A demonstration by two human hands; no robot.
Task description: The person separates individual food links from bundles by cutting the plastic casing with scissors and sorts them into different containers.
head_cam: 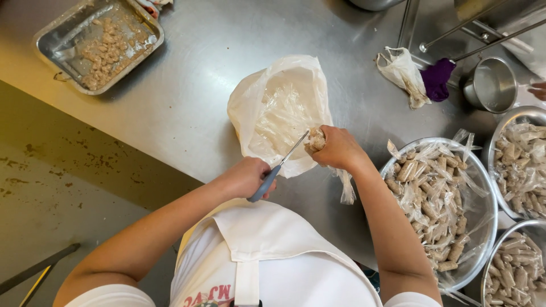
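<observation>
On the steel table (187,85) a white plastic bag (267,108) gapes open before you, and a metal bowl (480,193) of wrapped pieces sits at your right. Over the bag's near edge, your right hand (340,149) clutches a wrapped brown piece (315,139), while your left hand (248,177) grips blue-handled scissors (277,167), blades touching it.

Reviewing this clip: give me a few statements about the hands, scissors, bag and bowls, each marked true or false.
1. The left hand holds grey-handled scissors. True.
2. The right hand is empty. False: it grips a brownish wrapped piece.
3. The white plastic bag lies open on the metal table. True.
4. The large bowl by the right arm holds only water. False: it holds plastic-wrapped pieces.
5. The tray at the far left holds unwrapped pieces. True.
</observation>
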